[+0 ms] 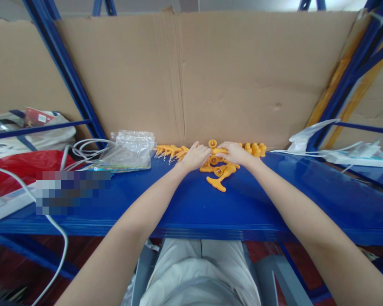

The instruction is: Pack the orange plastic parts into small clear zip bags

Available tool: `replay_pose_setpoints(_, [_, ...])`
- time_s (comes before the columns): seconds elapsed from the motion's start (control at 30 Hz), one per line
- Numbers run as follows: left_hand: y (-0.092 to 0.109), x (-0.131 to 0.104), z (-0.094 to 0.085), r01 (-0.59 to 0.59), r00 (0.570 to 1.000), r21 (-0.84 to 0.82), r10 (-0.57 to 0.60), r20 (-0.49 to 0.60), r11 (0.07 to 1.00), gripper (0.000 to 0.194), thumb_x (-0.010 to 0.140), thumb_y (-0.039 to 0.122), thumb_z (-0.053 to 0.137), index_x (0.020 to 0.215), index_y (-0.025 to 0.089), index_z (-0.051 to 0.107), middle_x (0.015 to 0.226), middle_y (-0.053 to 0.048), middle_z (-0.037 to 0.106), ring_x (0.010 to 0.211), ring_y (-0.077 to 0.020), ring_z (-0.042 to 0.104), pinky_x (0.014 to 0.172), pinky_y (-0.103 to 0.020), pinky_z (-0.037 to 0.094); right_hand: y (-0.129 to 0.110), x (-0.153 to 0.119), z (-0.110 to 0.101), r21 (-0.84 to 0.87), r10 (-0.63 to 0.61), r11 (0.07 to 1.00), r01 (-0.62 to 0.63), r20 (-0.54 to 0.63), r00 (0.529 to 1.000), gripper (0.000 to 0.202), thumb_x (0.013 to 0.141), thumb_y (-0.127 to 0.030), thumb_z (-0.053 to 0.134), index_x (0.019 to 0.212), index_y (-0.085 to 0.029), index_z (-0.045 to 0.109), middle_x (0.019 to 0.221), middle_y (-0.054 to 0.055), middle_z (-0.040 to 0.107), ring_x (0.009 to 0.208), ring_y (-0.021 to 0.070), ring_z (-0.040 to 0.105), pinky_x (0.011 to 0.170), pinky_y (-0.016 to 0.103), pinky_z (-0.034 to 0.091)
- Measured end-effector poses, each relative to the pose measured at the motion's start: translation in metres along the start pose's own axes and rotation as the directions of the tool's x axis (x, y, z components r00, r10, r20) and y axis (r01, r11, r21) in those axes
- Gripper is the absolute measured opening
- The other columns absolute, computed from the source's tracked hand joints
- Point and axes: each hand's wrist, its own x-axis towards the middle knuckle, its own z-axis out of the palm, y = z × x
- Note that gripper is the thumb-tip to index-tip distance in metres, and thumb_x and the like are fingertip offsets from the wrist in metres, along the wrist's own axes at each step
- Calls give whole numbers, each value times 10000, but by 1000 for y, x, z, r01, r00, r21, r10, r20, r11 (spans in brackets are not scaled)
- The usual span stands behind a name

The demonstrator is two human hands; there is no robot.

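Observation:
Between my hands, near the back of the blue shelf, is a yellow corkscrew (pixel 220 150). My right hand (pixel 235 153) has its fingers closed on the handle. At the left end, my left hand (pixel 196 156) is curled against the same piece; its fingertips are partly hidden. Just in front lie several yellow corkscrews, one with its T-shaped handle (pixel 216 184) toward me. Behind the hands stands a yellow cup-shaped piece (pixel 212 143). Left of my left hand, yellow handles with bare metal spirals (pixel 169 151) lie in a row. Yellow bodies (pixel 255 149) stand beyond my right wrist.
Clear plastic bags (pixel 129 148) and coiled white cables (pixel 91 148) lie to the left, near a red bag (pixel 28 165). A cardboard panel (pixel 226 76) closes off the back. Blue posts (pixel 68 80) flank the shelf (pixel 185 208). A white power strip (pixel 364 155) is at right.

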Motion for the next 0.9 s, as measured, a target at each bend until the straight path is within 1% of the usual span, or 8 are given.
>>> replay_pose_setpoints(0.17, [7,6,-1,101,995,-99,-101,1,990,274,963,251,427,1031,153,674,953,-128,737,950,-263,661,1003,-454,377,-2,-4,-6,-241,-138,963,118,-66,988,233,945,-265,528,1100,-161,667,1029,135,705,1023,280,582,857,385,345])
replay_pose_setpoints(0.27, [10,12,-1,215,976,-293,-218,21,932,269,950,293,466,978,148,691,867,-100,730,871,-253,672,923,-404,421,-1,-5,-7,-356,-198,923,146,-112,974,233,966,-205,444,1080,-169,643,982,130,686,1000,274,549,871,399,304])
replay_pose_setpoints(0.33, [12,17,-1,293,954,-499,-285,94,815,263,935,318,497,873,155,693,756,-56,694,767,-223,653,799,-345,450,1,-5,-8,-411,-240,897,164,-140,961,248,968,-167,406,1064,-181,634,1004,127,679,1011,271,533,882,405,293])
replay_pose_setpoints(0.43, [13,22,-4,415,905,-749,-321,279,516,259,913,315,520,768,160,670,596,6,575,580,-155,549,608,-276,399,5,-6,-8,-456,-283,873,176,-176,943,271,967,-134,379,1054,-195,628,1084,129,671,1063,273,513,920,426,289])
replay_pose_setpoints(0.53, [14,24,-12,478,870,-851,-250,426,215,261,915,313,523,754,159,659,568,16,524,492,-113,444,547,-263,368,7,-6,-9,-467,-297,866,179,-192,935,296,969,-115,355,1070,-195,622,1125,132,666,1094,274,501,961,451,286])
replay_pose_setpoints(0.6, [14,23,-19,512,851,-856,-183,493,73,296,930,347,512,751,159,654,576,4,518,475,-105,414,543,-271,388,8,-7,-9,-465,-291,868,174,-194,937,309,966,-106,339,1080,-185,615,1135,139,664,1105,274,498,986,467,284])
replay_pose_setpoints(0.73, [16,21,-31,564,811,-821,-129,570,-82,340,953,380,452,801,165,667,533,13,431,455,-114,392,555,-294,438,11,-7,-8,-453,-256,880,141,-203,945,318,951,-95,327,1091,-163,605,1161,156,656,1122,280,500,1023,493,276])
replay_pose_setpoints(0.9, [18,21,-37,592,773,-768,-95,627,-245,305,948,316,425,894,159,682,468,50,318,404,-113,325,527,-291,450,15,-5,-5,-445,-233,888,113,-223,947,309,937,-101,327,1099,-153,585,1152,161,660,1110,281,509,1032,484,266])
